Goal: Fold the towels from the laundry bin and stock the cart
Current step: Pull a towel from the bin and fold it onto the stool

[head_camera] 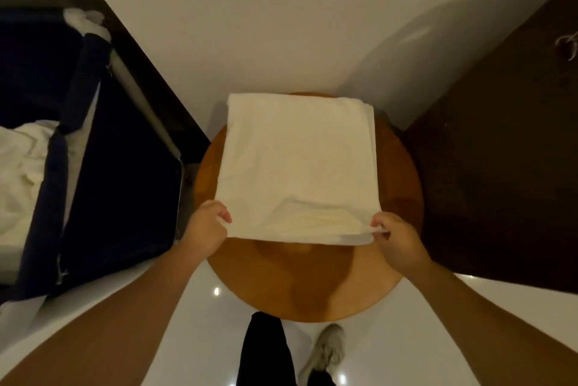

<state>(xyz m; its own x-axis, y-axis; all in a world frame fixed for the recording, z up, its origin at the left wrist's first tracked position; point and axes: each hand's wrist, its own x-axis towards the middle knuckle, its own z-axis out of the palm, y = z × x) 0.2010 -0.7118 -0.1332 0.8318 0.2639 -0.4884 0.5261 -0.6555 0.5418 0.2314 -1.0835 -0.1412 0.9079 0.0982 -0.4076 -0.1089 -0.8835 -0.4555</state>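
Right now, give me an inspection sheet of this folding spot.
Surface: round wooden table, carrying the towel.
Job's things: white towel folded flat on table; dark laundry bin at left, white linen inside.
Clutter: nothing seen.
Hands: left hand pinches towel's near-left corner; right hand pinches near-right corner.
Cables: nothing seen.
Surroundings: white wall behind, dark panel at right, glossy white floor, one shoe.

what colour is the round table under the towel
Warm orange-brown wood, seen in the head view: the round table beneath the white towel.
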